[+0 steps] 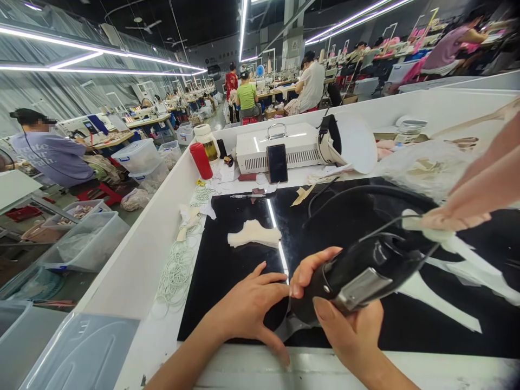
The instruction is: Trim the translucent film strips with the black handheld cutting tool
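My right hand (357, 330) is wrapped round a black handheld electric cutter (365, 271) with a metal plate on its side. The tool leans over the black mat (227, 303), and its lower end is mostly hidden by my hands. With fingers spread, my left hand (255, 303) lies just left of the tool, its fingertips on the mat. Beyond it rests a cream fabric piece (254, 234). From the right reaches another person's hand (459, 214), pinching something pale above the cutter. White cut strips (442, 306) lie to the right.
A tangle of pale elastic cord (175, 276) lines the left edge. Toward the back stand a red cup (201, 161), a phone (277, 163), a white vented box (254, 154) and a white visor (357, 143). Raised white walls (134, 271) border the table.
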The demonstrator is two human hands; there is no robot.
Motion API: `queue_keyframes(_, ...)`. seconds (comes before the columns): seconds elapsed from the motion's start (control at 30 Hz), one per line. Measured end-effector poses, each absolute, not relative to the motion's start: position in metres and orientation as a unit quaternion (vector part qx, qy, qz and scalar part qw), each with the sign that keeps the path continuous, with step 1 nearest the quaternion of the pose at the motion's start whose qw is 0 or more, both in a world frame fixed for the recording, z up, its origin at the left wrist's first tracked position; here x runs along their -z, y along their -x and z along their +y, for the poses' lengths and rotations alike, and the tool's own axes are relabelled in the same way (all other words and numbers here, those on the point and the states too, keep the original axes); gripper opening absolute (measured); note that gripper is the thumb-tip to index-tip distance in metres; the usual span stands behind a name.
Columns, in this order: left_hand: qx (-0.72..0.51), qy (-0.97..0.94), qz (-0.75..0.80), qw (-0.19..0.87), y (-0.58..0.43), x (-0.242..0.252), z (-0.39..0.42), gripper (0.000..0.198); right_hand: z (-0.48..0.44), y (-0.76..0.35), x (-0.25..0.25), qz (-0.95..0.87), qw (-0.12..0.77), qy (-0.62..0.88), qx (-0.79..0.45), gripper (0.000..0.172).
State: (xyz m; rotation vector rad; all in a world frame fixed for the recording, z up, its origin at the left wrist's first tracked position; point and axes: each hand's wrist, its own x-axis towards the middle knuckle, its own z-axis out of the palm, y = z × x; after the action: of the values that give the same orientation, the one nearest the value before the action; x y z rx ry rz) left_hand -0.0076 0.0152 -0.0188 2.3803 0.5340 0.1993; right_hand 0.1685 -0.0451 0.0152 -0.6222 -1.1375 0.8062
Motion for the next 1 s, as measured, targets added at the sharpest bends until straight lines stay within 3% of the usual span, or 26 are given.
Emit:
queue_keyframes(0.23,-0.081,-0.917,0.211,0.330,0.008,0.022,0.015,0.091,-0.048,-0.163,-0.015,-0.508,0.725,0.285,-0.367,0.020)
queue_keyframes(0.43,-0.074,-0.915,0.222,0.329,0.009,0.026,0.014,0.073,-0.054,-0.154,-0.022,-0.507,0.726,0.282,-0.369,0.020)
queue_keyframes(0.8,-0.070,-0.916,0.214,0.333,0.008,0.029,0.017,0.083,-0.055,-0.152,-0.024,-0.528,0.711,0.301,-0.353,0.011)
queue_keyframes(1.0,-0.074,-0.917,0.205,0.333,0.009,0.023,0.017,0.089,-0.052,-0.157,-0.024,-0.505,0.722,0.285,-0.378,0.019)
